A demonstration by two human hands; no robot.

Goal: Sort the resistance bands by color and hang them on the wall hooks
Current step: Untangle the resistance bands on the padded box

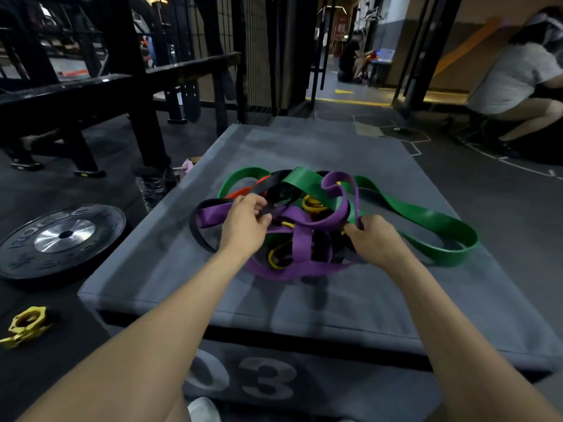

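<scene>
Tangled band pile [298,220] on grey foam box [213,287]. Left hand [245,222] fingers pinch black band [268,190]; right hand [370,239] fingers grip purple band [344,205]. Green band [426,217] trails right.

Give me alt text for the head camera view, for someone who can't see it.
Two bare hands, left hand and right hand, grip a tangled pile of bands, purple, green, black, yellow and red, on a grey padded box in a gym.

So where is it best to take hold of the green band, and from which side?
Grip the green band at its long loop lying free on the grey box, right of the tangle. Come from the right with the right hand: there it lies flat, with no other band crossing it, so it should probably pull out cleanly.
</scene>
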